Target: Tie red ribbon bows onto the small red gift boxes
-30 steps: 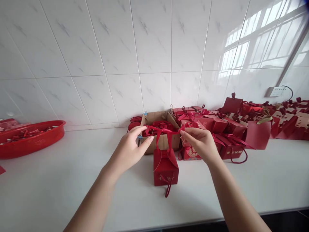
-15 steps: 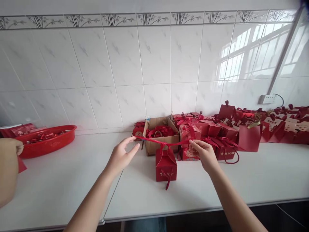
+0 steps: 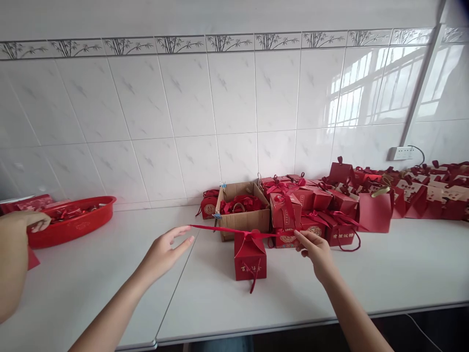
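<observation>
White table (image 3: 208,308) against white tiled wall (image 3: 146,102). One red box (image 3: 250,266) upright on it, in front of one carton (image 3: 234,222), lettered face toward wearer. One ribbon (image 3: 223,229) runs left-right across box top. Left hand (image 3: 163,254) holds one end at fingertips, thumb apart; right hand (image 3: 317,250) pinches the other. One basin (image 3: 86,224). Boxes piled right (image 3: 311,199): uncountable.

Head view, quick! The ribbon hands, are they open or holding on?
Left hand: can't tell; red ribbon reaches the fingertips, but a grip isn't clear.
Right hand: closed, pinching the red ribbon.
</observation>
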The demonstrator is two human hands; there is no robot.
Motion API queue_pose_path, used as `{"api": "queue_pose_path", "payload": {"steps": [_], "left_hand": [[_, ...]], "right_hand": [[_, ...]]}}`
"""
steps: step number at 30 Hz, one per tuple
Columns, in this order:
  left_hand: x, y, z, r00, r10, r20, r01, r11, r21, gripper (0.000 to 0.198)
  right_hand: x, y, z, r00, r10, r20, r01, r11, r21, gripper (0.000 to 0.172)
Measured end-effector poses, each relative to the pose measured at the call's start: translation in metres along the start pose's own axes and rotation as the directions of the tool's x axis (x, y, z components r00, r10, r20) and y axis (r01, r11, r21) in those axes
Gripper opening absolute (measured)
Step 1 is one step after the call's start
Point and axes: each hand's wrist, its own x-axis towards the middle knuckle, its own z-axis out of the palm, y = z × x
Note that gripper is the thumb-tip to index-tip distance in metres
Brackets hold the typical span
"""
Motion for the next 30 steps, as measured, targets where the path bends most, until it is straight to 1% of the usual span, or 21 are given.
{"api": "queue_pose_path", "payload": {"steps": [2,5,7,9,11,13,15,16,18,20,21,22,23,24,25,26,28,30], "left_hand": [[-0.004,-0.013,-0.002,0.999,-0.037,0.019,0.037,0.999,-0.015,0.054],[-0.010,-0.036,0.001,0.986,-0.151,0.069,0.155,0.986,-0.061,0.056],[-0.013,-0.053,0.008,0.974,-0.191,0.120,0.205,0.971,-0.123,0.054],[-0.015,-0.066,0.017,0.964,-0.213,0.162,0.238,0.958,-0.159,0.052],[-0.014,-0.077,0.025,0.954,-0.240,0.178,0.266,0.954,-0.138,0.053],[-0.012,-0.084,0.030,0.949,-0.254,0.185,0.272,0.959,-0.082,0.053],[-0.011,-0.086,0.030,0.950,-0.266,0.161,0.271,0.963,-0.008,0.050],[-0.011,-0.086,0.030,0.954,-0.270,0.128,0.268,0.963,0.028,0.047],[-0.013,-0.081,0.031,0.964,-0.265,0.023,0.262,0.962,0.081,0.042],[-0.015,-0.070,0.034,0.974,-0.217,-0.073,0.222,0.971,0.083,0.038],[-0.016,-0.062,0.037,0.979,-0.179,-0.092,0.186,0.980,0.066,0.037],[-0.016,-0.052,0.041,0.987,-0.135,-0.087,0.139,0.990,0.036,0.036],[-0.016,-0.042,0.046,0.995,-0.088,-0.056,0.088,0.996,-0.002,0.035],[-0.014,-0.031,0.051,0.999,-0.048,-0.017,0.047,0.998,-0.043,0.035],[-0.012,-0.020,0.058,1.000,-0.014,0.020,0.016,0.996,-0.084,0.036],[-0.008,-0.009,0.065,0.999,0.003,0.050,0.003,0.992,-0.126,0.037],[0.002,0.007,0.080,0.993,0.031,0.115,-0.006,0.976,-0.218,0.038],[0.014,0.017,0.095,0.981,0.037,0.191,0.015,0.964,-0.264,0.042]], "right_hand": [[-0.002,0.006,-0.011,0.999,0.000,-0.053,-0.004,0.997,-0.079,0.035],[-0.007,0.019,-0.028,0.993,-0.010,-0.121,-0.014,0.979,-0.202,0.031],[-0.010,0.029,-0.034,0.992,-0.015,-0.127,-0.020,0.962,-0.271,0.030],[-0.013,0.037,-0.036,0.994,-0.020,-0.111,-0.018,0.944,-0.330,0.031],[-0.014,0.042,-0.036,0.994,-0.031,-0.100,-0.011,0.922,-0.388,0.032],[-0.015,0.043,-0.036,0.994,-0.052,-0.096,0.003,0.893,-0.449,0.032],[-0.016,0.042,-0.037,0.992,-0.075,-0.099,0.014,0.863,-0.506,0.031],[-0.016,0.041,-0.038,0.991,-0.086,-0.106,0.016,0.844,-0.536,0.030],[-0.019,0.035,-0.039,0.982,-0.135,-0.132,0.027,0.792,-0.610,0.033],[-0.021,0.026,-0.036,0.963,-0.230,-0.139,0.079,0.736,-0.672,0.036],[-0.022,0.020,-0.032,0.952,-0.283,-0.113,0.131,0.717,-0.685,0.035],[-0.023,0.015,-0.026,0.943,-0.325,-0.066,0.198,0.710,-0.675,0.033],[-0.022,0.009,-0.019,0.938,-0.346,0.012,0.272,0.714,-0.646,0.031],[-0.021,0.003,-0.010,0.934,-0.338,0.113,0.335,0.727,-0.600,0.032],[-0.020,-0.001,0.000,0.929,-0.301,0.215,0.370,0.750,-0.548,0.034],[-0.018,-0.005,0.010,0.921,-0.249,0.301,0.374,0.782,-0.498,0.036],[-0.012,-0.008,0.029,0.892,-0.122,0.435,0.319,0.852,-0.416,0.040],[-0.005,-0.006,0.043,0.864,-0.022,0.503,0.248,0.889,-0.385,0.044]]}}
